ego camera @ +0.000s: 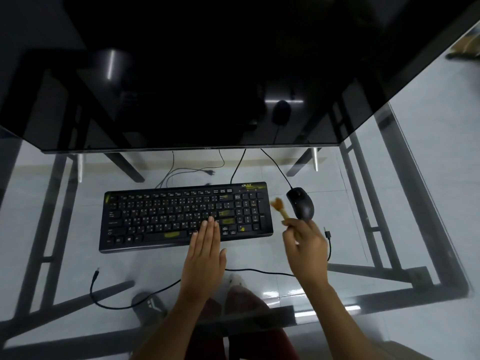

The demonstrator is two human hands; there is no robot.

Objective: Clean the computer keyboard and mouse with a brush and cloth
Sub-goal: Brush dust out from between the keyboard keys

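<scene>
Keyboard (185, 216) lies flat mid-surface on the glass surface (363, 229), yellow smears seen on several keys. Mouse (300, 203) sits just right of it, cable running back under the monitor (181, 74). Brush (280, 208) is held between keyboard and mouse, bristles up and blurred. Right hand (306, 245): grip closed round the brush handle. Left hand (204, 253): fingers straight and together, laid flat on the keyboard's near edge, nothing gripped. A loose cable (135, 302) lies nearby.

glass desk (389, 203) on a dark frame, with a black keyboard (166, 216), mouse (301, 203), monitor (181, 74) and loose cable (259, 271) on it
</scene>
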